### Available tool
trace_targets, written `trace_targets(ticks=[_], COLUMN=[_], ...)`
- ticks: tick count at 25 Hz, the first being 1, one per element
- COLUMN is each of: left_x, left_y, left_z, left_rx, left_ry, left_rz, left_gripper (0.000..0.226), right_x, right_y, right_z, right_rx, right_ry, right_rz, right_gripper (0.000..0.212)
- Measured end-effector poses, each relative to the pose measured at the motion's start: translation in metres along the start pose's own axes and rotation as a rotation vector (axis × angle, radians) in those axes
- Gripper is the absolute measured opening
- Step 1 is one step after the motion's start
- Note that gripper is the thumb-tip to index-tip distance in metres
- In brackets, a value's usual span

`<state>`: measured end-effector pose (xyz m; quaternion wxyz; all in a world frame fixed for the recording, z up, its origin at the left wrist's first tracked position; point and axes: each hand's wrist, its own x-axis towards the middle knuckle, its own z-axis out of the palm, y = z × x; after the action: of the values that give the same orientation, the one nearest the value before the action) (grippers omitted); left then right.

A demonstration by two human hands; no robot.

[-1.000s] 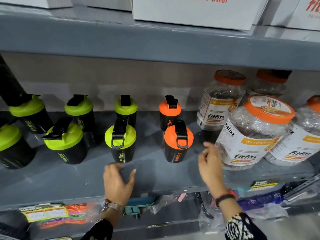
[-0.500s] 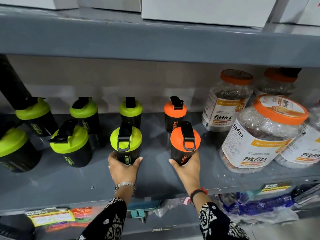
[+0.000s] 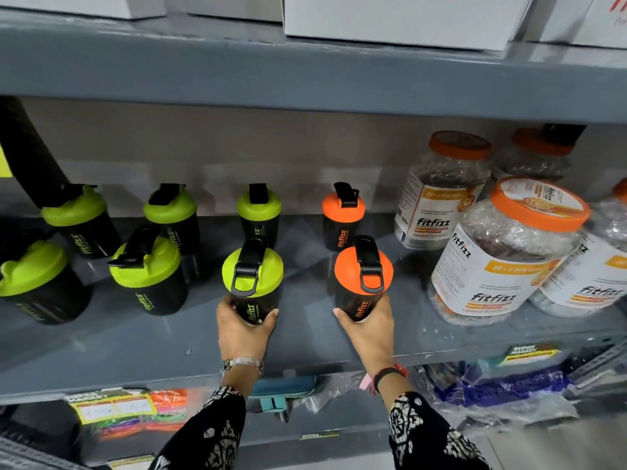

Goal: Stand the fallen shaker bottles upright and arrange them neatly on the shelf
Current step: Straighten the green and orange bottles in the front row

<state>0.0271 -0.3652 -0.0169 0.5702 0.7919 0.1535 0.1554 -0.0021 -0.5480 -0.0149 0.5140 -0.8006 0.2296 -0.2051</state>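
Black shaker bottles stand upright in two rows on the grey shelf (image 3: 305, 340). My left hand (image 3: 242, 330) grips the base of the front green-lidded shaker (image 3: 252, 283). My right hand (image 3: 368, 329) grips the base of the front orange-lidded shaker (image 3: 363, 279). Behind them stand a green-lidded shaker (image 3: 259, 212) and an orange-lidded shaker (image 3: 342, 215). Further left are several more green-lidded shakers, among them one (image 3: 147, 273) whose cap flap is raised and one (image 3: 37, 283) at the frame edge.
Large clear jars with orange lids (image 3: 505, 249) crowd the right side of the shelf, close to the orange shaker. White boxes (image 3: 400, 18) sit on the shelf above. Packets and bags (image 3: 498, 388) hang or lie below the shelf edge. A black bar (image 3: 27, 150) leans at far left.
Both hands rose from the shelf's front edge to the two front shakers and closed around their bases. The shakers have barely shifted.
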Motion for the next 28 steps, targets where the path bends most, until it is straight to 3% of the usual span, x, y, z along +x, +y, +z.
trace_targets(ticks=[28], left_x=[-0.0066], left_y=[-0.0022], left_z=[-0.0047], left_rx=[0.069], left_ry=[-0.025], left_rz=[0.029], left_gripper=[0.069], right_x=[-0.0044], right_y=[0.0033], right_z=[-0.0023], right_rx=[-0.01], right_ry=[0.005], right_rz=[-0.021], right_gripper=[0.059])
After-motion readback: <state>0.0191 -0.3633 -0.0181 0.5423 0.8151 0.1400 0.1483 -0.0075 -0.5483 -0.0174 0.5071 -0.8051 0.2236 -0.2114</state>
